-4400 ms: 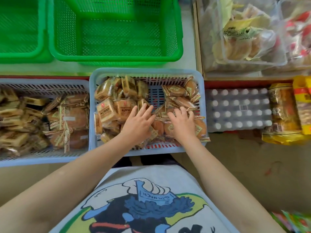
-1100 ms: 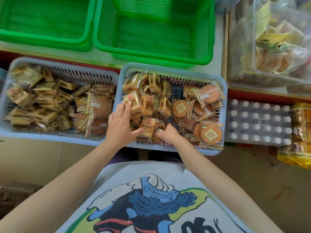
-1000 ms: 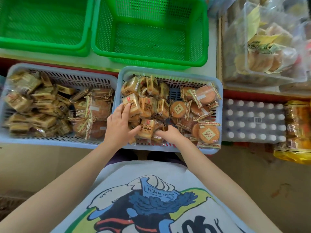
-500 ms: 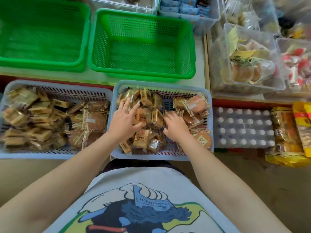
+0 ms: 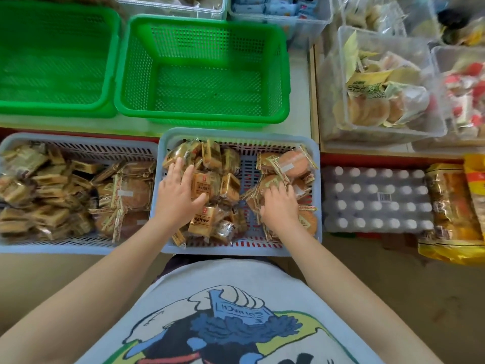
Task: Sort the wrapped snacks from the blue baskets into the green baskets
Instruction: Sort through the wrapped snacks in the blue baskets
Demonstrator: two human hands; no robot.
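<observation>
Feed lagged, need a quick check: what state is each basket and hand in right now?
Left green basket: empty.
Right green basket: empty.
Left blue basket: full of wrapped snacks.
Right blue basket: holds square and round snacks.
Left hand: spread flat on square snacks.
Right hand: resting on round snacks, grip unclear.
</observation>
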